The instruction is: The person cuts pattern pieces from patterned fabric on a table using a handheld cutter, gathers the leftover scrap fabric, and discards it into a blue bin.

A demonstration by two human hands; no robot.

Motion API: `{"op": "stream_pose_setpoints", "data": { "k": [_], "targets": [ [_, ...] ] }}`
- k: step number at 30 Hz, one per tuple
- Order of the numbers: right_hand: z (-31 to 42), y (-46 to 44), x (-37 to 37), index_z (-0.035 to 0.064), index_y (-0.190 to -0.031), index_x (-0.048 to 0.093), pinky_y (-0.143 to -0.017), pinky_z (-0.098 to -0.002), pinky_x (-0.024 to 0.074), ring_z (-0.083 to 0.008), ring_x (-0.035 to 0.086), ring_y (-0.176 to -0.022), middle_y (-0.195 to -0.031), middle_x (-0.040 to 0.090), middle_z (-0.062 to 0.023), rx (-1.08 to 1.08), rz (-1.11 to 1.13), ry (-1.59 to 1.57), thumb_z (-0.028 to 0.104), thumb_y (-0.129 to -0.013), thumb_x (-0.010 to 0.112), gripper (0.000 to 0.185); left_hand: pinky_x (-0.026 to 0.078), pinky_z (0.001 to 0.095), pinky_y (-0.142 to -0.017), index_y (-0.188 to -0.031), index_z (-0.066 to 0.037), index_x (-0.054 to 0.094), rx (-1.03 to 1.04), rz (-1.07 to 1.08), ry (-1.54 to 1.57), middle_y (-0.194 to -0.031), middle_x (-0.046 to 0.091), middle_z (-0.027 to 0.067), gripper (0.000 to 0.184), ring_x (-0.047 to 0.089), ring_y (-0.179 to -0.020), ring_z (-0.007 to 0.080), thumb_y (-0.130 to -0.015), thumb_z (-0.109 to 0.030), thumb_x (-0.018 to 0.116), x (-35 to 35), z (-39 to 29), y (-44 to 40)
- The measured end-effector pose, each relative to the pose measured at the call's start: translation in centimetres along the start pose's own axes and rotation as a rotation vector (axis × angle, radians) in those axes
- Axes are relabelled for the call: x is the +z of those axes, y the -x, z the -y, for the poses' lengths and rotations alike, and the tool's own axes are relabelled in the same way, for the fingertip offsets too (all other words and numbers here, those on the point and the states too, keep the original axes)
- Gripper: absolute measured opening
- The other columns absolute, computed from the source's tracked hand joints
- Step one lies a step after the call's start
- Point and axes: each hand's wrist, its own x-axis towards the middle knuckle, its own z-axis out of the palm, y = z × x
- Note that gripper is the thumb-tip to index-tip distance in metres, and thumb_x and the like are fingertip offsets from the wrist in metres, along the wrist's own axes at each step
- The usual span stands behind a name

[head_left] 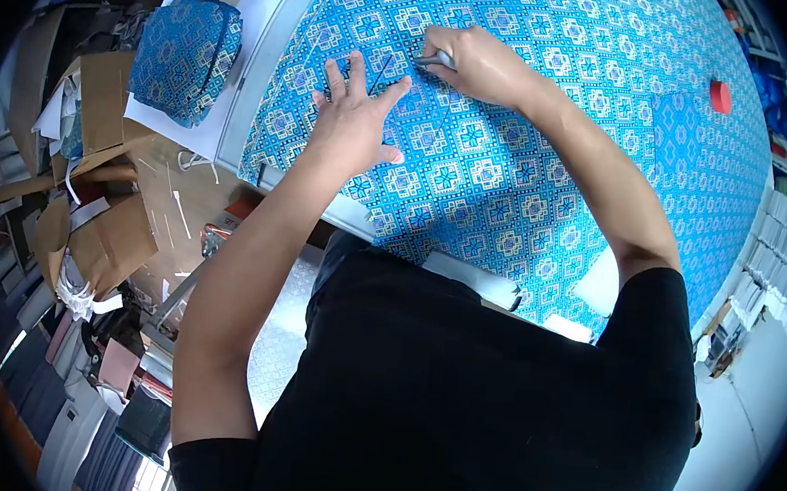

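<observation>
Blue patterned fabric [515, 199] covers the table, printed with white and yellow geometric motifs. My left hand [352, 124] lies flat on it, fingers spread, holding nothing. Just to its right, my right hand [479, 64] is closed around a slim grey tool [441, 58] whose dark tip points left at the cloth. The tool's exact kind is hard to make out, as my fingers hide part of it. Between the two hands, a short dark line [381, 75] shows on the fabric; I cannot tell whether it is a slit or a mark.
A stack of blue patterned fabric pieces [188, 58] rests on white paper at the left. A red round object [720, 97] sits on the cloth at the right. Cardboard boxes [98, 234] and scraps crowd the floor at left. White items [473, 278] lie at the table's near edge.
</observation>
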Motion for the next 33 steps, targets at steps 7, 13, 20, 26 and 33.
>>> {"op": "stream_pose_setpoints", "data": {
  "k": [7, 13, 20, 26, 33],
  "targets": [
    [2.0, -10.6, 2.8, 0.0075, -0.100, 0.060, -0.070, -0.0491, 0.0539, -0.0401, 0.070, -0.082, -0.089, 0.071, -0.0171, -0.124, -0.009, 0.083, 0.012, -0.084, 0.076, 0.023, 0.031, 0.0736, -0.113, -0.157, -0.035, 0.040, 0.018, 0.012, 0.034, -0.165, 0.010, 0.0333, 0.105, 0.007, -0.150, 0.0610, -0.067, -0.041, 0.094, 0.1, 0.5, 0.0],
    [2.8, -14.3, 3.8, 0.0051, -0.107, 0.063, -0.075, -0.0476, 0.0553, -0.0392, 0.071, -0.085, -0.090, 0.072, -0.0186, -0.174, 0.014, 0.149, 0.013, -0.086, 0.076, 0.026, 0.026, 0.0756, -0.113, -0.158, -0.032, 0.039, 0.014, 0.033, 0.068, -0.165, 0.007, 0.0341, 0.103, 0.004, -0.150, 0.0619, -0.069, -0.037, 0.093, -0.1, 0.7, -0.1],
    [2.8, -14.0, 4.1, 0.0060, -0.107, 0.063, -0.075, -0.0504, 0.0546, -0.0413, 0.070, -0.087, -0.093, 0.072, -0.0192, -0.131, -0.014, 0.042, 0.016, -0.089, 0.073, 0.023, 0.028, 0.0747, -0.113, -0.157, -0.035, 0.040, 0.015, 0.020, 0.068, -0.166, 0.007, 0.0313, 0.104, 0.006, -0.150, 0.0611, -0.068, -0.039, 0.094, 0.1, 0.8, 0.0],
    [2.2, -11.3, 4.9, 0.0054, -0.105, 0.062, -0.072, -0.0444, 0.0536, -0.0366, 0.069, -0.084, -0.093, 0.071, -0.0165, -0.040, -0.216, -0.135, 0.016, -0.091, 0.075, 0.022, 0.024, 0.0729, -0.116, -0.158, -0.037, 0.038, 0.009, 0.047, 0.086, -0.168, 0.005, 0.0295, 0.105, 0.002, -0.152, 0.0579, -0.068, -0.039, 0.093, 0.0, 0.9, 0.4],
    [3.0, 1.4, 1.0, 0.0039, -0.096, 0.066, -0.065, -0.0252, 0.0497, -0.0060, 0.061, -0.076, -0.088, 0.070, -0.0035, 0.232, -0.532, -0.404, 0.010, -0.092, 0.078, 0.015, 0.030, 0.0639, -0.119, -0.159, -0.026, 0.036, 0.037, 0.028, 0.085, -0.168, 0.015, 0.0263, 0.108, 0.014, -0.152, 0.0554, -0.068, -0.030, 0.093, -0.7, 1.9, 0.5]
  ]
}}
